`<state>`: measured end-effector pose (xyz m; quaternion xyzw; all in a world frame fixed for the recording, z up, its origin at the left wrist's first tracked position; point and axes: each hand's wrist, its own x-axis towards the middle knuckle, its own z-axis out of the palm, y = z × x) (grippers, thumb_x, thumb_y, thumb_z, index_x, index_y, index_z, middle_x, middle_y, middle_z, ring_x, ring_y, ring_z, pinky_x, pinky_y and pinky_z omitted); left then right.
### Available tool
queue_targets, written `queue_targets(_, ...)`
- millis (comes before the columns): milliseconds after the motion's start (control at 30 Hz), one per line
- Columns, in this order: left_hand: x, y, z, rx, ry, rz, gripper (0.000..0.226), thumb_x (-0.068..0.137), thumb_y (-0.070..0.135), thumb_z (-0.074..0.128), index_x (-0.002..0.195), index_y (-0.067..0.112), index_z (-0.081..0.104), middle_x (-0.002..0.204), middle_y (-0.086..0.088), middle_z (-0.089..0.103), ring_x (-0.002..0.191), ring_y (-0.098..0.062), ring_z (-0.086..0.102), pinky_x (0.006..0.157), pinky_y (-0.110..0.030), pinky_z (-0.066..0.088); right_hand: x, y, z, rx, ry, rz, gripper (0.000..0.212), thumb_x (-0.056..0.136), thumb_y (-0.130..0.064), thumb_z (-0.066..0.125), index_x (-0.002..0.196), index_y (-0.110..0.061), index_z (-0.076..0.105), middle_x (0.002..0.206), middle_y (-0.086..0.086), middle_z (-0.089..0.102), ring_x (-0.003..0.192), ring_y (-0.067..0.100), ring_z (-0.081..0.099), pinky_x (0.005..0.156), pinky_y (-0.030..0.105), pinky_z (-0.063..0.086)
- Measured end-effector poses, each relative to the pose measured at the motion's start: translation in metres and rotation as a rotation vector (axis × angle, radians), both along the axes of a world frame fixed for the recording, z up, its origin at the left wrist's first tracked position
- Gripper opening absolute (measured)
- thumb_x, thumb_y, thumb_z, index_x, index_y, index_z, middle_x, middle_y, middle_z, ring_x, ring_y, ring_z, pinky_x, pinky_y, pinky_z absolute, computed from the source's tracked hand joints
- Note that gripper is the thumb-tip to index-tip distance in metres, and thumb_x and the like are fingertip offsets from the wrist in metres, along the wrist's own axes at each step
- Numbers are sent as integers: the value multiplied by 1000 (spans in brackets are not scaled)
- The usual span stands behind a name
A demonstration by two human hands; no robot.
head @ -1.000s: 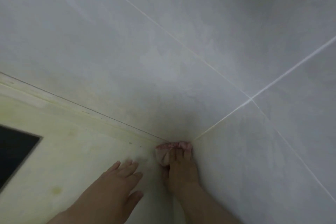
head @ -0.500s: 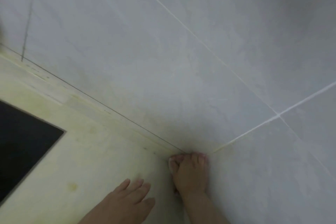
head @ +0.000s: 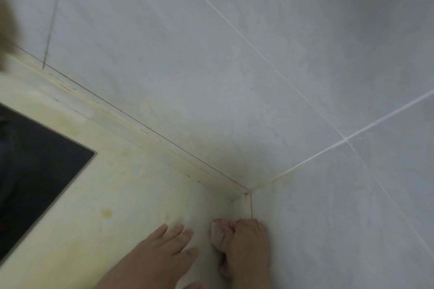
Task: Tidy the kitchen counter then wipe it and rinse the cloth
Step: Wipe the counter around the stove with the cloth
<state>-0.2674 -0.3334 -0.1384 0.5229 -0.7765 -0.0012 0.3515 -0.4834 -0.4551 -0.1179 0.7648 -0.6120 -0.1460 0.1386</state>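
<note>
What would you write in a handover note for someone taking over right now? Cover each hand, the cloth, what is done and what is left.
Left hand: flat on the counter, fingers straight, holding nothing.
Right hand: grips the pink cloth, pressed on the counter beside the side wall, just short of the corner.
Done: wiping is under way near the corner.
Left: the yellow stain near the black panel, then rinse the cloth.

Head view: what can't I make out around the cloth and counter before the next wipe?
All in the head view.
Hidden: cloth, mostly under the right hand; only a pink edge shows, so its size and wetness are unclear.
Cut off: black panel by the left edge; left hand at the wrist by the bottom edge.
Blurred: brownish shape top left, unidentifiable.
</note>
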Motion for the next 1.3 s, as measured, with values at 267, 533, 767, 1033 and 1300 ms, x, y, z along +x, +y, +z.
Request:
queue_targets(267,18,27,2,164,36,17,55,99,58,9,105,34,59,103,8,74,94,-10,71,101,-24,25,15,17,13,29,104,12,73,80,-54,16,75,-13,76,64,12,69,60,30,65,60,33,50)
queue_targets(533,18,42,17,179,43,-4,70,95,63,13,93,35,77,108,10,73,102,-6,68,92,-23,35,-6,69,10,-146,190,184,29,62,-31,46,44,-17,63,37,8,49,32,29,47,41,33,45)
queue_targets(767,5,49,12,318,-38,-93,71,94,64,16,95,30,77,110,4,73,102,-12,69,103,-24,21,3,101,23,-63,126,115,23,58,-37,64,41,-22,64,37,5,51,35,23,52,43,27,46)
queue_targets(1033,2,56,14,210,39,-75,46,72,65,38,67,35,74,67,21,67,55,-2,66,43,-20,53,15,102,40,-47,76,24,25,64,-38,65,45,-21,67,42,6,55,39,24,56,40,27,45)
queue_targets(1300,14,51,31,322,-85,-72,36,75,58,39,71,37,67,63,20,61,50,-4,61,40,-27,51,-18,141,2,-273,45,98,36,67,-31,46,36,-15,55,37,5,47,38,24,51,58,34,43)
